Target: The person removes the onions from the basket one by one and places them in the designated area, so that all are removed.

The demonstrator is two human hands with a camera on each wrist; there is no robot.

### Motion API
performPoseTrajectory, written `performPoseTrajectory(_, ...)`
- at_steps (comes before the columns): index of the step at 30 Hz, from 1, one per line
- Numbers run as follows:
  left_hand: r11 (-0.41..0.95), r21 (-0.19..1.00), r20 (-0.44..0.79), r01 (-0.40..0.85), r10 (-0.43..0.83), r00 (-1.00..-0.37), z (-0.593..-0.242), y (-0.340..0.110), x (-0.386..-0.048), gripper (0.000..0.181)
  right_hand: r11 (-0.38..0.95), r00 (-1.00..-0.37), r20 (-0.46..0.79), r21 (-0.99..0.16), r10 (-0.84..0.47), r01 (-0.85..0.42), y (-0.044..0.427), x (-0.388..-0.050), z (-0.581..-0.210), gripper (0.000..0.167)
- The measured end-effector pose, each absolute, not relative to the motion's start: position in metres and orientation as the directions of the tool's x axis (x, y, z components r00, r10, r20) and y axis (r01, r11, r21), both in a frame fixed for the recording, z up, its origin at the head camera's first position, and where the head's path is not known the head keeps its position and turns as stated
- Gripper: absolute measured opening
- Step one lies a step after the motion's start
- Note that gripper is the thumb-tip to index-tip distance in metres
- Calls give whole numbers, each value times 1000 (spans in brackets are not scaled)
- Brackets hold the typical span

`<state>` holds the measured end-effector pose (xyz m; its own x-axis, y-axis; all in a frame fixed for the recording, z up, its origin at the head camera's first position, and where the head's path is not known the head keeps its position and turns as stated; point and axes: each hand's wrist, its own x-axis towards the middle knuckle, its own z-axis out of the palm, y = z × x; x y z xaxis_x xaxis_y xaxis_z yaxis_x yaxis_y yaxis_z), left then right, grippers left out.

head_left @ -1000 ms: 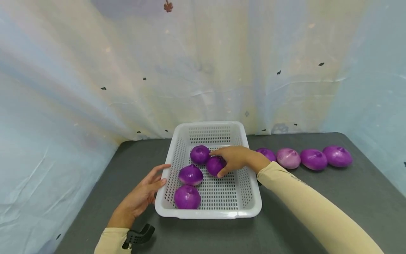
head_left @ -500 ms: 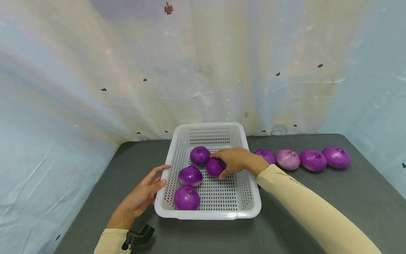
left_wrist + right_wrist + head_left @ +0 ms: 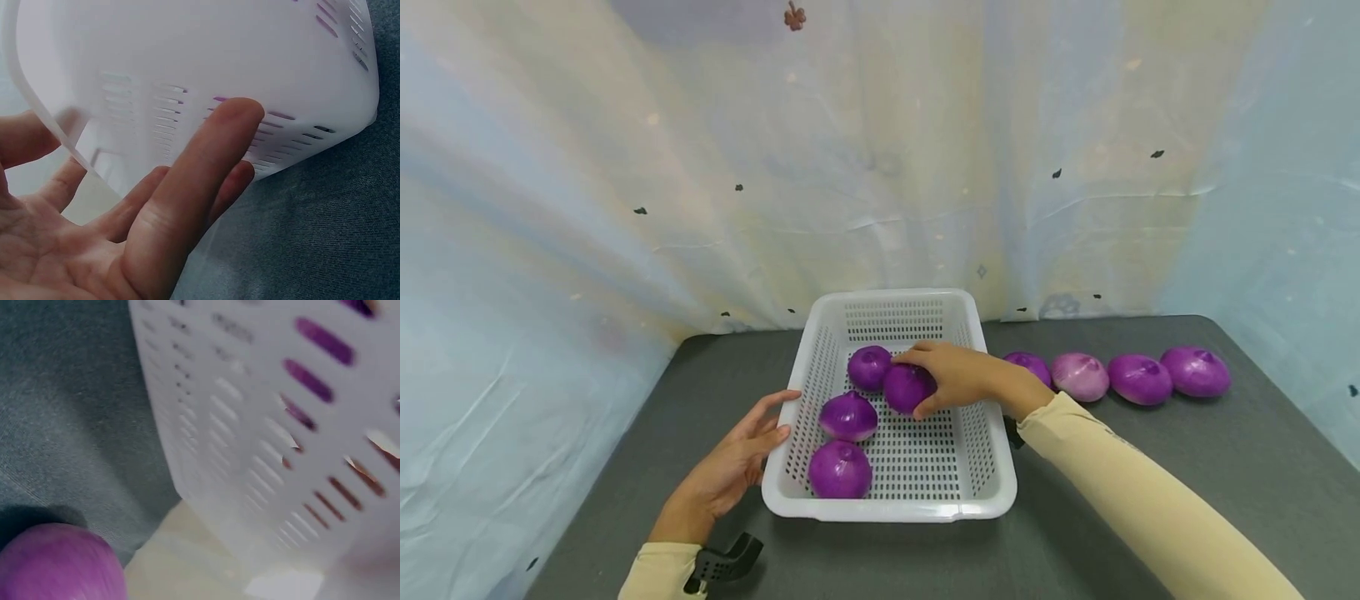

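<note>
A white perforated plastic basket (image 3: 891, 510) stands on the dark table. Inside it, along the left side, are three purple onions: one at the back (image 3: 870, 368), one in the middle (image 3: 848, 416) and one at the front (image 3: 840, 469). My right hand (image 3: 951, 375) reaches over the right rim and grips another purple onion (image 3: 907, 387), fingers across its top and thumb on the near side. My left hand (image 3: 730, 467) touches the basket's left side with loosely extended fingers. Close up in the left wrist view, those fingers (image 3: 194, 169) lie along the outer wall.
Right of the basket several more onions form a row on the table: a purple one (image 3: 1028, 365) partly behind the right forearm, a paler pink one (image 3: 1080, 377), and purple ones (image 3: 1139, 379) (image 3: 1196, 372) beyond. A patterned curtain (image 3: 880, 167) hangs behind the table.
The right hand has lifted and turned the gripped onion slightly, staying within the basket. The left hand and the other onions look the same.
</note>
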<state>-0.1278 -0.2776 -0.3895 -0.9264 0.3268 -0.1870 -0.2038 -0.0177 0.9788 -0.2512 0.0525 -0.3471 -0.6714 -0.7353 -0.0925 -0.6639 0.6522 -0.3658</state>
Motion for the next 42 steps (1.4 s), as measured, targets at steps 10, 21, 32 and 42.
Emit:
performPoseTrajectory(10, -30, 982, -163, -187, 366, -916, -389, -278, -129, 51, 620, -697, 16, -441, -717, -648, 74, -232, -323, 87)
performPoseTrajectory(21, -40, 976, -185, -213, 357, -916, -388, -278, -127, 53, 621, -731, 113, -451, -673, -641, 102, -195, -304, 88)
performPoseTrajectory(32, -40, 976, -188, -216, 353, -916, -387, -278, -126, 54, 643, -781, 196, -468, -593, -606, 131, -157, -304, 89)
performPoseTrajectory(42, -29, 971, -212, -235, 337, -917, -388, -279, -127, 53, 641, -781, 266, -455, -565, -618, 147, -138, -314, 84)
